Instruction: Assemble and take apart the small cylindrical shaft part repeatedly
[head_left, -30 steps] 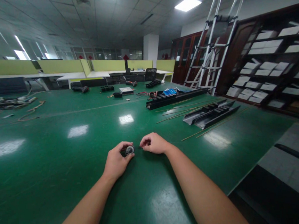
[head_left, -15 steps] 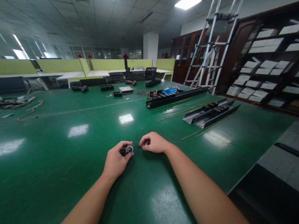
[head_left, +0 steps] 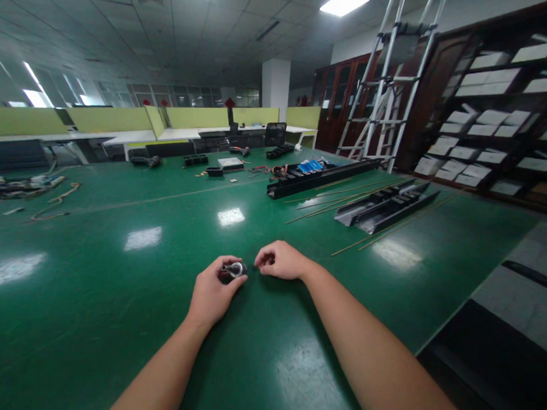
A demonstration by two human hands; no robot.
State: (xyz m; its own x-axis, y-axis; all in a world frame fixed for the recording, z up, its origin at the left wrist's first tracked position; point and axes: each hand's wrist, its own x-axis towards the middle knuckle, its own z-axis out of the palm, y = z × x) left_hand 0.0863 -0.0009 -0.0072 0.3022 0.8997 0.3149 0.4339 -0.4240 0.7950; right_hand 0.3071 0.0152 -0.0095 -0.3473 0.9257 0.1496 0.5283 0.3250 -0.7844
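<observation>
The broad green tabletop carries the black metal channels well ahead and to the right, a placement that seems to leave the near stretch free for both arms to rest low and the hands to work close together. The right hand is loosely curled just beside the left, thumb near the fingers, though whether its tips meet or pinch anything cannot be told, while the left hand is clamped between thumb and fingers on a small round part, its stem turned leftward, probably gripped by its edge so that the stem stays uncovered.
</observation>
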